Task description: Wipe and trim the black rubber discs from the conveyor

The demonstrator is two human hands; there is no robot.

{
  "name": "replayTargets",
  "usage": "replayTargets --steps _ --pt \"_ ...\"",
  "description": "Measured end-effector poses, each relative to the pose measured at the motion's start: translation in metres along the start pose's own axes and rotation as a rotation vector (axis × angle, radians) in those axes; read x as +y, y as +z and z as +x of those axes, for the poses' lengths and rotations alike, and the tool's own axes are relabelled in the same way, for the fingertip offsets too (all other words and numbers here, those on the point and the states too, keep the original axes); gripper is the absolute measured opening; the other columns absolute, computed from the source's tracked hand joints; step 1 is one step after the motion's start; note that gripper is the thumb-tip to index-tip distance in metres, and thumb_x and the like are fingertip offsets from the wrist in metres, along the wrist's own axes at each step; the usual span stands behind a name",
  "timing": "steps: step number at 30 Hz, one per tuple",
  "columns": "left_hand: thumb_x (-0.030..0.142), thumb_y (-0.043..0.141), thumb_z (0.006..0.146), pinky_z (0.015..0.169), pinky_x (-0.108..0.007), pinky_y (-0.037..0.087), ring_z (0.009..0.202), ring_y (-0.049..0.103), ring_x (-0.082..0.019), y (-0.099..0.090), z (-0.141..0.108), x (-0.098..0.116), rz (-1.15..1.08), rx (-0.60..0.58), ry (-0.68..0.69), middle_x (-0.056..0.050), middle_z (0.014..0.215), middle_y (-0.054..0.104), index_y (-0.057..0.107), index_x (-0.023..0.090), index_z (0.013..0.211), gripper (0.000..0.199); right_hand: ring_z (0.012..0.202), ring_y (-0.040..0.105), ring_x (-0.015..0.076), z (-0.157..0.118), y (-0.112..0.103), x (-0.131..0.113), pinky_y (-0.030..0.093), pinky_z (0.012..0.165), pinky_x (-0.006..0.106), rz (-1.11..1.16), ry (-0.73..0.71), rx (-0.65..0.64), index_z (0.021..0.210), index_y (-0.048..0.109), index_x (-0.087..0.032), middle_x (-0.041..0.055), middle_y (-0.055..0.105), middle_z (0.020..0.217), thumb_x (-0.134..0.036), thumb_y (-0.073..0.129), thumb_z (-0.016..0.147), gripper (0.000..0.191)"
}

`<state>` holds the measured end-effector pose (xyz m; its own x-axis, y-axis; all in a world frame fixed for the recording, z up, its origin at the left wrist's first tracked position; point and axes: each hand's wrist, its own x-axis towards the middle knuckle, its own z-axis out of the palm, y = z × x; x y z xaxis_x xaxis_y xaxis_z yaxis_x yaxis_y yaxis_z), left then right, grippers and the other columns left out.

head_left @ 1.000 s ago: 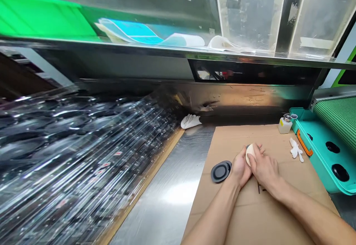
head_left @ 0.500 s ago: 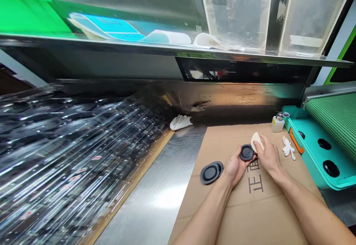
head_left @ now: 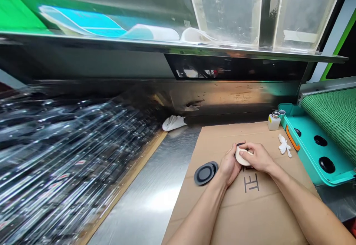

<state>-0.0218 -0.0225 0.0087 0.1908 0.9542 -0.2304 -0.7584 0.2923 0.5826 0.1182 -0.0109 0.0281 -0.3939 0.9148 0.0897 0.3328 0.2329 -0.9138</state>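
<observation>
"Gripping something, are they?"

"Yes, the left hand [head_left: 229,165] is curling round a dark oval disc [head_left: 240,144], and the right hand [head_left: 259,157] is closing a cream pad [head_left: 241,156] against it, steadying both between them, above cardboard [head_left: 267,215], another disc [head_left: 205,173] lying beside."

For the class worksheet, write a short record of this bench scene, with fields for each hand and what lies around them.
left hand: cups the cream oval pad from the left
right hand: fingers lie over the pad
behind the pad: dark round disc, mostly hidden
work surface: cardboard sheet
beside the hands: black oval disc
farther right: white glove, small bottle, teal tray
</observation>
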Motion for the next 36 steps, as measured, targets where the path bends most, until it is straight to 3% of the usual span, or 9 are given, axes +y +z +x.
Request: replayTargets --steps 4,8,11,13,16,21,29,33,36 --pt "0.029 0.052 0.096 0.098 -0.045 0.053 0.109 0.067 -0.028 0.002 -0.004 0.001 0.026 0.021 -0.027 -0.017 0.114 0.070 0.067 0.011 0.110 0.027 0.090 0.070 0.0196 -0.003 -0.018 -0.001 0.053 0.080 0.027 -0.099 0.029 -0.179 0.109 0.075 -0.017 0.0048 0.076 0.102 -0.031 0.062 0.085 0.031" --pt "0.027 0.048 0.098 0.096 -0.045 0.055 0.108 0.068 -0.027 0.003 -0.003 -0.001 0.053 0.044 0.026 -0.018 0.112 0.071 0.067 0.010 0.104 0.026 0.105 0.067 0.0199 -0.005 -0.026 -0.008 0.049 0.094 0.030 -0.326 -0.044 0.076 0.115 0.074 -0.024 0.0032 0.074 0.112 -0.029 0.056 0.090 0.032" --pt "0.027 0.045 0.099 0.097 -0.044 0.056 0.108 0.068 -0.026 0.003 -0.002 -0.001 0.042 0.050 0.017 -0.017 0.111 0.071 0.068 0.009 0.101 0.029 0.105 0.067 0.0179 -0.007 -0.022 -0.012 0.049 0.092 0.026 -0.376 -0.104 0.000 0.113 0.074 -0.027 -0.0002 0.074 0.112 -0.030 0.055 0.090 0.030" --pt "0.028 0.045 0.099 0.097 -0.045 0.056 0.109 0.068 -0.027 0.002 -0.002 -0.002 0.045 0.052 0.008 -0.017 0.112 0.072 0.069 0.009 0.102 0.030 0.105 0.067 0.0187 -0.007 -0.018 -0.013 0.049 0.091 0.027 -0.443 -0.068 0.018 0.116 0.072 -0.028 -0.0003 0.074 0.113 -0.033 0.054 0.092 0.031" --pt "0.029 0.046 0.100 0.095 -0.046 0.057 0.109 0.068 -0.027 0.002 -0.002 -0.003 0.074 0.062 0.002 -0.017 0.111 0.072 0.068 0.011 0.106 0.029 0.103 0.068 0.0219 -0.005 -0.010 -0.015 0.049 0.088 0.031 -0.627 0.024 0.177 0.130 0.064 -0.033 0.0015 0.074 0.113 -0.042 0.047 0.097 0.038" --pt "0.030 0.044 0.101 0.096 -0.045 0.056 0.110 0.067 -0.027 0.002 -0.001 -0.003 0.083 0.034 0.006 -0.019 0.111 0.072 0.069 0.009 0.105 0.033 0.089 0.070 0.0257 0.000 0.007 -0.020 0.048 0.078 0.034 -0.878 0.147 0.241 0.141 0.052 -0.038 0.0053 0.076 0.100 -0.047 0.037 0.102 0.043" --pt "0.026 0.042 0.101 0.101 -0.044 0.053 0.114 0.065 -0.026 0.004 -0.001 -0.003 0.081 0.065 0.064 -0.018 0.111 0.072 0.068 0.009 0.100 0.031 0.085 0.069 0.0245 -0.006 0.011 -0.021 0.045 0.073 0.031 -0.895 0.181 0.248 0.137 0.055 -0.036 0.0060 0.075 0.097 -0.044 0.032 0.103 0.042" --pt "0.025 0.045 0.100 0.103 -0.044 0.052 0.115 0.065 -0.027 0.003 0.000 -0.004 0.041 0.064 0.069 -0.018 0.111 0.072 0.069 0.009 0.098 0.029 0.086 0.069 0.0237 -0.005 0.013 -0.021 0.046 0.074 0.031 -0.880 0.112 0.193 0.139 0.052 -0.039 0.0044 0.074 0.102 -0.046 0.036 0.102 0.042" --pt "0.024 0.045 0.099 0.101 -0.046 0.053 0.113 0.066 -0.027 0.002 0.001 -0.006 0.077 0.084 0.082 -0.018 0.108 0.073 0.068 0.009 0.097 0.028 0.087 0.069 0.0234 -0.004 0.012 -0.019 0.046 0.075 0.030 -0.887 0.208 0.251 0.142 0.051 -0.035 0.0069 0.075 0.101 -0.043 0.032 0.103 0.044"
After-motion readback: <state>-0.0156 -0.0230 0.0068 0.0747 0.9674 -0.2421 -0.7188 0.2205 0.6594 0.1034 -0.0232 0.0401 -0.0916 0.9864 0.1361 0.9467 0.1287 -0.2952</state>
